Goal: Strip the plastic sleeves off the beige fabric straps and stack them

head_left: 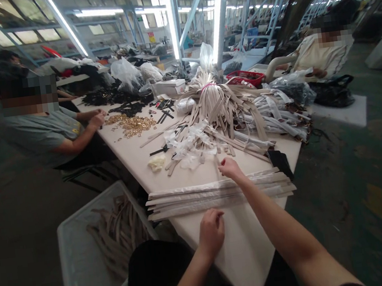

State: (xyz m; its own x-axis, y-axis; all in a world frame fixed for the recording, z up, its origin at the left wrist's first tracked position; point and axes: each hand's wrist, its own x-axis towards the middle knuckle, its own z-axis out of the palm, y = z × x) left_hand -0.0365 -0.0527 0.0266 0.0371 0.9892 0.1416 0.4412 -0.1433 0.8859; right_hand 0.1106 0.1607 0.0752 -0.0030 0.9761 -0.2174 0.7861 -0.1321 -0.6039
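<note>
Several long beige straps [197, 197], partly covered with whitish film, lie side by side across the near part of the table. My right hand [231, 168] is just beyond them, its fingers pinched together by a pale thin strip; what it grips is not clear. On the near side of the straps is my left hand [211, 231], fingers curled and closed, with their contents hidden. Crumpled clear plastic [193, 145] lies beyond my right hand. Behind it stands a large bundle of loose beige straps [215, 100] tied with a pink band.
Gold metal pieces [136, 124] and black straps [131, 108] lie at the left, where a co-worker [43, 133] sits. White-wrapped straps [278, 113] and a black flat piece [280, 163] are at right. A plastic bin [72, 250] with straps stands at lower left. Another person [326, 52] sits right.
</note>
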